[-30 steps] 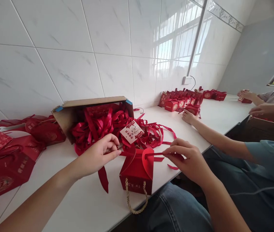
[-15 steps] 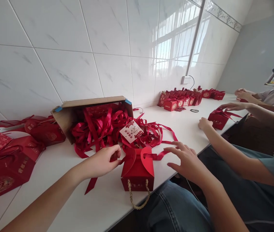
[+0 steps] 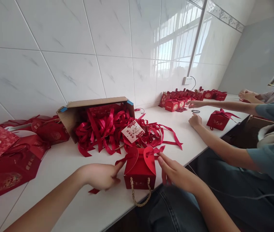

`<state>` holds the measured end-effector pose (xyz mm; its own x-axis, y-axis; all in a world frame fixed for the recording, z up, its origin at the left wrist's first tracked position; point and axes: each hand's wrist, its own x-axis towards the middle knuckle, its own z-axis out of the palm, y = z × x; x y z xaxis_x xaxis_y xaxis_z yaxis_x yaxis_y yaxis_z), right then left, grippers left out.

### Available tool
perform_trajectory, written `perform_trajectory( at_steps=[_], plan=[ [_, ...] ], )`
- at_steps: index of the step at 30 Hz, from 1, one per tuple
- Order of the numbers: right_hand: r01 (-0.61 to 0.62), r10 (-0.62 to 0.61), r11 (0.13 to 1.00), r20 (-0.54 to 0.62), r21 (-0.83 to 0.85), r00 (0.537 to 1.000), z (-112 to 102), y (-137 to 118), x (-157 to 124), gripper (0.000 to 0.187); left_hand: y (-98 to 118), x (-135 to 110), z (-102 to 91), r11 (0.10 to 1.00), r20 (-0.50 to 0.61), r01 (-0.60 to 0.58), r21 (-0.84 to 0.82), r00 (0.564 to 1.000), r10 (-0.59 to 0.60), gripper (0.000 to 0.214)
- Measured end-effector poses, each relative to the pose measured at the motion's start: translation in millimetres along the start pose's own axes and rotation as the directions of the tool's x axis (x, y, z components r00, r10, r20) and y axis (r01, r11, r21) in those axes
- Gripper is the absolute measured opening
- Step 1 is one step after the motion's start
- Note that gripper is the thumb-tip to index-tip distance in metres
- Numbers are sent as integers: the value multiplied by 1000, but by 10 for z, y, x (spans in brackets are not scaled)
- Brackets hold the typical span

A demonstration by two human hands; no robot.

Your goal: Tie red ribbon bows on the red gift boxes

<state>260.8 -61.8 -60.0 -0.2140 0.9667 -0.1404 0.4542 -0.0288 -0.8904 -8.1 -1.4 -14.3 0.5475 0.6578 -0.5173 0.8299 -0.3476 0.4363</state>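
A small red gift box (image 3: 140, 172) with a gold rope handle (image 3: 140, 203) stands at the table's front edge. A red ribbon (image 3: 124, 158) runs through its top flaps; a short end sticks out on the right. My left hand (image 3: 102, 176) is closed on the ribbon's left part, and a tail shows below the hand. At the box's right side, my right hand (image 3: 179, 175) has its index finger stretched toward the short ribbon end, its other fingers lower and blurred. Behind the box, a tipped cardboard carton (image 3: 93, 102) spills red ribbons (image 3: 112, 127), with a printed card (image 3: 133, 130) on them.
Larger red boxes (image 3: 8, 167) stand at the left. Rows of small red boxes (image 3: 173, 104) line the tiled wall. On the right, a co-worker's arm (image 3: 220, 104) reaches toward them, beside a ribboned red box (image 3: 218, 120). A black loop (image 3: 195, 111) lies nearby.
The ribbon has slid left through the box, shortening its right end. My left hand has moved lower, my right hand closer to the box. The co-worker's hand left the ribboned box for the rows.
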Motion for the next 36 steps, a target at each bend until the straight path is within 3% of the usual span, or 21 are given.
perform_trajectory(
  at_steps=[2,4,6,9,11,14,17,19,22,27,28,34,36],
  plan=[
    [76,-53,988,-163,137,985,17,8,50,61,-38,31,-101,980,-7,12,-199,1000,-14,72],
    [218,-107,933,-355,287,929,2,-13,97,57,-15,-9,-221,919,-157,-63,-390,988,0,76],
    [356,-128,833,-478,423,869,-48,-75,128,49,58,-92,-327,800,-296,-189,-569,955,15,75],
    [452,-140,706,-518,545,844,-156,-245,144,39,199,-192,-441,571,-359,-320,-756,932,46,67],
    [464,-149,674,-510,575,847,-229,-390,149,36,285,-210,-506,497,-383,-353,-793,923,45,55],
    [486,-167,690,-536,536,828,-330,-625,164,31,420,-228,-612,539,-495,-433,-723,868,34,36],
    [544,-271,757,-584,362,765,-434,-865,168,26,594,-319,-698,610,-602,-531,-588,791,109,35],
    [569,-379,790,-548,227,745,-501,-1024,154,22,720,-398,-723,644,-640,-559,-523,756,136,36],
    [579,-485,810,-445,95,753,-585,-1240,113,21,879,-459,-715,659,-707,-587,-471,697,116,33],
    [609,-563,786,-282,108,777,-672,-1467,81,25,999,-392,-678,616,-667,-602,-508,727,161,36],
    [613,-567,782,-278,116,776,-675,-1487,87,26,1005,-373,-674,612,-678,-613,-501,717,164,35],
    [628,-523,763,-422,156,741,-544,-1467,153,35,1020,-296,-640,546,-859,-763,-346,491,142,29],
    [646,-531,737,-421,197,735,-493,-1435,166,34,1034,-275,-620,535,-856,-769,-349,495,152,30]
  ],
)
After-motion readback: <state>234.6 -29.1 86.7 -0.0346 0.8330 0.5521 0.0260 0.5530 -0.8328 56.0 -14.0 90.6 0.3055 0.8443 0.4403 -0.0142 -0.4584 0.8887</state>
